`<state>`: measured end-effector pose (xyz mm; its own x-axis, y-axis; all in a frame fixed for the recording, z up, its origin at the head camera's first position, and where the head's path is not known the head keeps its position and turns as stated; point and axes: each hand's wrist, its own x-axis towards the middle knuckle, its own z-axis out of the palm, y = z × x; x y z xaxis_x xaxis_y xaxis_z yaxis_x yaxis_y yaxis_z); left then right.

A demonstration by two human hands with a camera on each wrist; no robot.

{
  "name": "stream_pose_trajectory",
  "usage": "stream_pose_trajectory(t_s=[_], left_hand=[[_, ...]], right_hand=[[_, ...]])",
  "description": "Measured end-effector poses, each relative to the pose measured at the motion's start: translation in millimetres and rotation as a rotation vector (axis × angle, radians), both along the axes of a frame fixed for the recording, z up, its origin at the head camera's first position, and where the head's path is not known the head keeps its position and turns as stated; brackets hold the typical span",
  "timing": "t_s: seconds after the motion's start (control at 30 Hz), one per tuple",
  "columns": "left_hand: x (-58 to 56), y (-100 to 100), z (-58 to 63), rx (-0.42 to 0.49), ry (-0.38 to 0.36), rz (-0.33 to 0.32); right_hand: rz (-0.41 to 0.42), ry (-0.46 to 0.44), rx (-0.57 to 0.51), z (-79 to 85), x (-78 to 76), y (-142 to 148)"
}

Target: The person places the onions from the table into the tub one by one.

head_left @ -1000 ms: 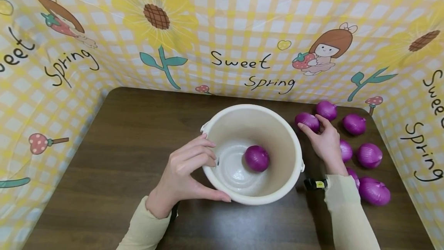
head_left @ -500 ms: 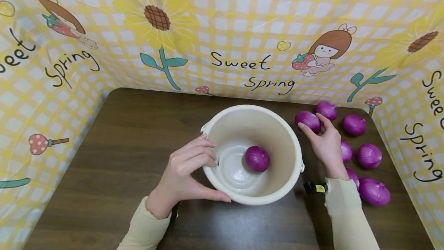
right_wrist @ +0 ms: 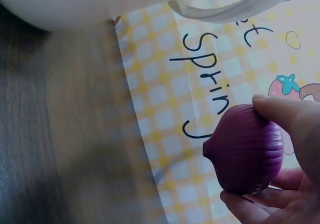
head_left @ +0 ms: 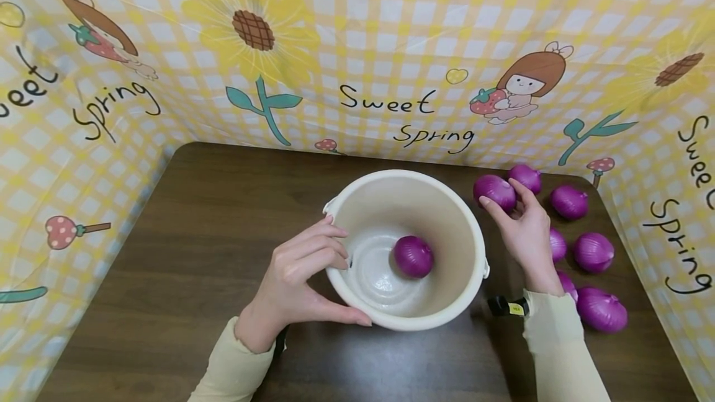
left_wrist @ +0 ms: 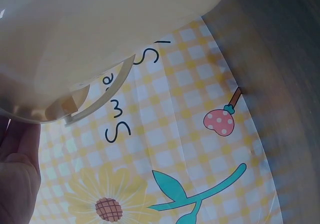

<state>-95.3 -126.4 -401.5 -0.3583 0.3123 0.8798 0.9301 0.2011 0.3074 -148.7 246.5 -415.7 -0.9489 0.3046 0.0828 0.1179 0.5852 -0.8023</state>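
Note:
A cream-white bucket stands upright at the middle of the table, with one purple onion lying on its floor. My left hand grips the bucket's left rim, fingers hooked over the edge and thumb along the front. At the bucket's back right, my right hand pinches another purple onion between thumb and fingers. In the right wrist view this held onion shows its pointed tip facing left, the thumb on one side and fingertips on the opposite side.
Several more purple onions lie along the right side of the dark wooden table, some partly hidden behind the right hand and sleeve. Yellow checked cloth hangs around the table's back and sides. The bucket's handle hangs at its side.
The right hand has raised the pinched onion slightly, and it looks a little larger and higher in the head view. The left hand and the bucket have stayed in place.

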Motion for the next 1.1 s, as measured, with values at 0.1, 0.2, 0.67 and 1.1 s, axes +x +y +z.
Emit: stream_pose_trajectory(t_s=[0.1, 0.2, 0.67, 1.1], left_hand=[[0.1, -0.1, 0.0, 0.0, -0.001, -0.001], [0.2, -0.3, -0.1, 0.002, 0.001, -0.002], [0.6, -0.5, -0.1, 0.004, 0.003, -0.002], [0.8, -0.6, 0.7, 0.0, 0.0, -0.001]], right_hand=[[-0.002, 0.013, -0.013, 1.9, 1.1, -1.7], [-0.001, 0.029, -0.018, 4.5, 2.5, -3.4], [0.01, 0.113, -0.071, 24.2, 9.1, -13.9], [0.019, 0.202, -0.106, 34.5, 13.6, -19.7]])
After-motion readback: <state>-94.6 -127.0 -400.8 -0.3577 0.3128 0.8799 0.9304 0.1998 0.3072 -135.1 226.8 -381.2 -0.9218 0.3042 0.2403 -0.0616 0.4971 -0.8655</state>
